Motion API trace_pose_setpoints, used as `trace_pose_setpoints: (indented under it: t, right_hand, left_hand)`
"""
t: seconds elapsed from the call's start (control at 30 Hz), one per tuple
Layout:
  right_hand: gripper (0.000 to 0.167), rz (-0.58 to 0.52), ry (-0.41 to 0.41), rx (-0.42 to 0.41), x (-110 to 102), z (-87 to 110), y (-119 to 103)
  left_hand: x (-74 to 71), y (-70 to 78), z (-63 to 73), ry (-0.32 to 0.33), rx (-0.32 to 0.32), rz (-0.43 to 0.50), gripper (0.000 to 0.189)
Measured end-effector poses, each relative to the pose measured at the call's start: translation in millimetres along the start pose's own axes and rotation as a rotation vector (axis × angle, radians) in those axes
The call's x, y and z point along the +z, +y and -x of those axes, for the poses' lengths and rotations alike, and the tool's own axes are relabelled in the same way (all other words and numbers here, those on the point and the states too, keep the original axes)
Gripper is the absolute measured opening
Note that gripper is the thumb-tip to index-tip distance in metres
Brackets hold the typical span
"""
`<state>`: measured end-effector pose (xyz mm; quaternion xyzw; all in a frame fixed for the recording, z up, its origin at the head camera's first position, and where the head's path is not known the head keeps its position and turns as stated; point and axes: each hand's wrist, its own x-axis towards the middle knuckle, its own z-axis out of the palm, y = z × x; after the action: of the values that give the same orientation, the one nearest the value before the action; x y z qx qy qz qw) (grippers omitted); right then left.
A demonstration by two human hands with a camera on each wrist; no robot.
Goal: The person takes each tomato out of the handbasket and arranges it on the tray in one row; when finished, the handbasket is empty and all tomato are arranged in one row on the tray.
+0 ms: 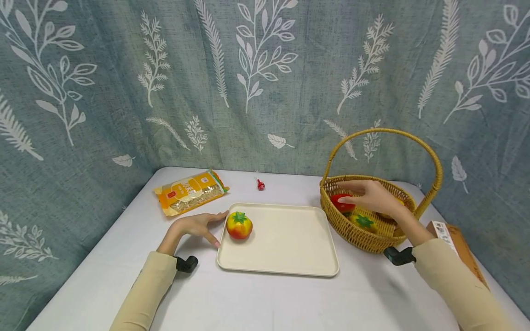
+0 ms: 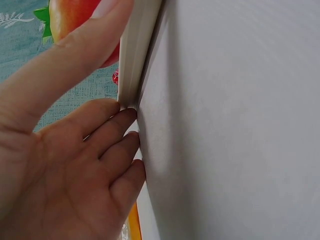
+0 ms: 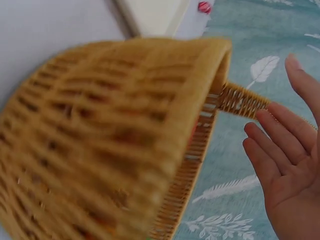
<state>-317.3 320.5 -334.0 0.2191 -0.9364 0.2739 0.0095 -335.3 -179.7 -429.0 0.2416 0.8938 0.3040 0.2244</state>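
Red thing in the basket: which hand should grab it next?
Probably the right hand: it is over the basket, close to the red thing. The left hand is by the tray's left edge, farther away.

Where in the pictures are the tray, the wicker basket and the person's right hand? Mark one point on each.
Tray (image 1: pixel 285 239), head view: bare middle of its floor.
Wicker basket (image 1: pixel 352 234), head view: woven outer wall.
Right hand (image 1: pixel 371 196), head view: back of the hand.
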Motion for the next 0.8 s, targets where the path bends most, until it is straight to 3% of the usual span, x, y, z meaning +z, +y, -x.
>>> trace_pose_setpoints:
  t: [0.4,0.8]
  right_hand:
    - [0.068,0.035,-0.075,0.069,-13.9,-8.8,17.4]
    - [0.060,0.059,-0.121,0.012,-27.8,-24.8,25.3]
  left_hand:
    - [0.4,-0.6,-0.6,-0.001,-0.003,-0.005,0.105]
    - [-0.8,0.3,-0.5,-0.006,-0.007,-0.011,0.105]
